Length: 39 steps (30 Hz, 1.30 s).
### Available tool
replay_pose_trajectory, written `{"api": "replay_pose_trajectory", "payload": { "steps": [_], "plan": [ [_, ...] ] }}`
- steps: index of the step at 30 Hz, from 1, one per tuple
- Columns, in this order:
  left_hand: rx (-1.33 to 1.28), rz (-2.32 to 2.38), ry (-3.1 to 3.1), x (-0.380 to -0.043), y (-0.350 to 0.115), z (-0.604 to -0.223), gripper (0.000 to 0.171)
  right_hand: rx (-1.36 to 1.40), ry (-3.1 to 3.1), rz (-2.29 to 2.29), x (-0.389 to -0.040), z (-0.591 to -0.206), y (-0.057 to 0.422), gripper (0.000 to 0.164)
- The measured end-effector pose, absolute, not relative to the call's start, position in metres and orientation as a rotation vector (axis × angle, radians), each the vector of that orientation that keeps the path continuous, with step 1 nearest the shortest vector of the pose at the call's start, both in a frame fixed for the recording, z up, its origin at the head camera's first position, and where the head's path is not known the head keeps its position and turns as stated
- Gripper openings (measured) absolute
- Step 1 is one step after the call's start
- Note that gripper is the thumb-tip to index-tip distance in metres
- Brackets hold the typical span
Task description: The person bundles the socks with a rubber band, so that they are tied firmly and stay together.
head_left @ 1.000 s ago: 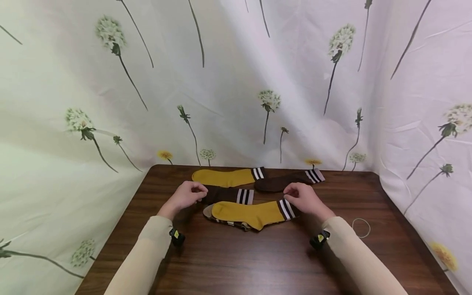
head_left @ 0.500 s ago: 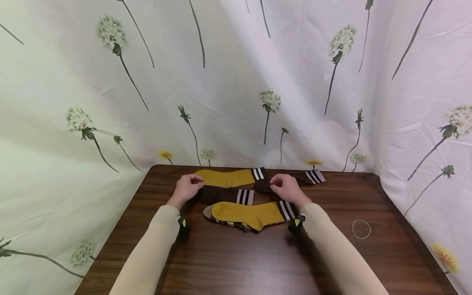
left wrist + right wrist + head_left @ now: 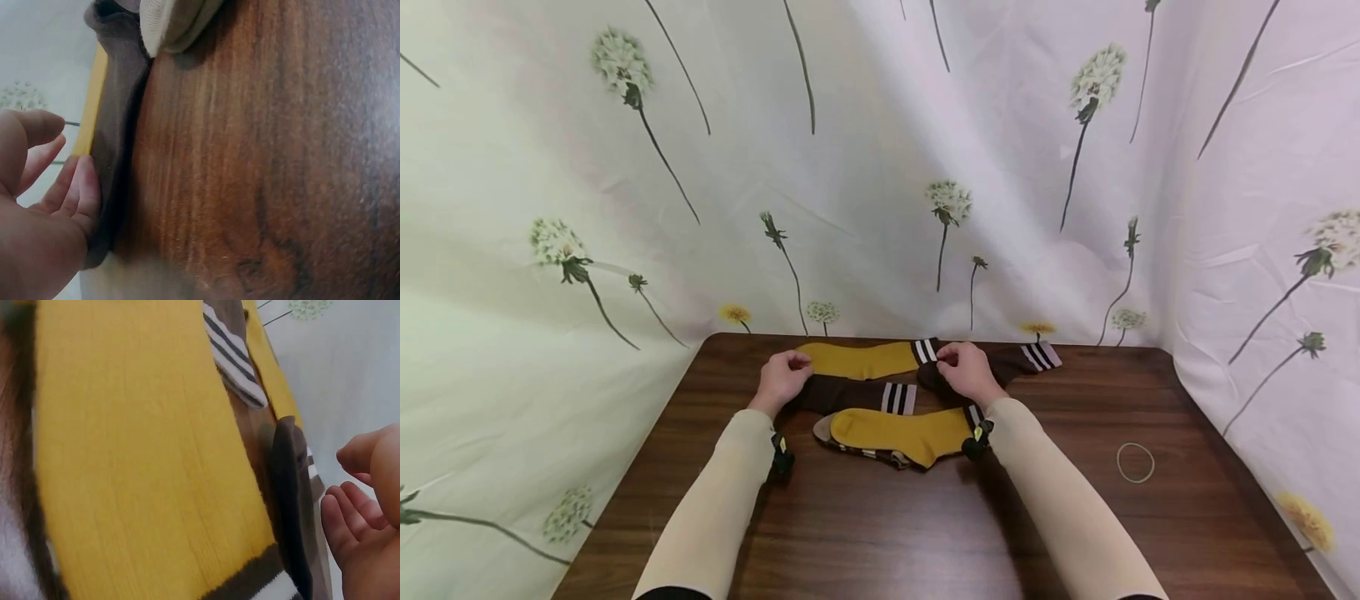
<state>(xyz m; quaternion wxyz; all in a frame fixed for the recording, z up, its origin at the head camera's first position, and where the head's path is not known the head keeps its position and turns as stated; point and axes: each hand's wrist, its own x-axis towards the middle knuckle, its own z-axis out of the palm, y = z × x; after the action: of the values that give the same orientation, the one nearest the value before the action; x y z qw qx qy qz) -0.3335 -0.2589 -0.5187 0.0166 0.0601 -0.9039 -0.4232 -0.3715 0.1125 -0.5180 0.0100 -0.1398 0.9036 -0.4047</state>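
A yellow sock (image 3: 861, 361) with a white-striped dark cuff lies along the table's far edge. By its toe is my left hand (image 3: 782, 379); in the left wrist view its thumb and fingers (image 3: 87, 184) stand apart, the fingertips near the dark brown sock (image 3: 850, 395). Beside the far yellow sock's cuff, my right hand (image 3: 968, 372) hovers over another dark brown sock (image 3: 1018, 362). In the right wrist view, a gap separates its thumb from its fingers (image 3: 337, 528). Closer to me, a second yellow sock (image 3: 898, 429) lies on a patterned sock with a tan toe (image 3: 822, 429).
A thin pale ring (image 3: 1135, 462) lies at the right of the brown wooden table (image 3: 880, 517). Behind and beside the table hangs a white curtain (image 3: 850, 208) printed with dandelions.
Both hands have moved toward the far yellow sock: the right hand leftward and away from me from the near sock's cuff, the left slightly farther from me. The socks lie where they were.
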Motion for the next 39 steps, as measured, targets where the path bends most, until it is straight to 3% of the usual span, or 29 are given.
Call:
{"api": "replay_pose_trajectory", "payload": {
  "steps": [8, 19, 39],
  "plan": [
    [0.188, -1.411, -2.797, -0.337, -0.256, -0.522, 0.040, -0.397, 2.803, -1.264, -0.380, -0.528, 0.112, 0.031],
    [0.185, -1.460, -2.765, -0.336, -0.261, -0.532, 0.039, -0.354, 2.739, -1.214, -0.381, -0.537, 0.107, 0.044],
    [0.192, -1.598, -2.815, -0.333, -0.265, -0.528, 0.049, -0.343, 2.608, -1.220, -0.384, -0.540, 0.109, 0.051]
  ]
}}
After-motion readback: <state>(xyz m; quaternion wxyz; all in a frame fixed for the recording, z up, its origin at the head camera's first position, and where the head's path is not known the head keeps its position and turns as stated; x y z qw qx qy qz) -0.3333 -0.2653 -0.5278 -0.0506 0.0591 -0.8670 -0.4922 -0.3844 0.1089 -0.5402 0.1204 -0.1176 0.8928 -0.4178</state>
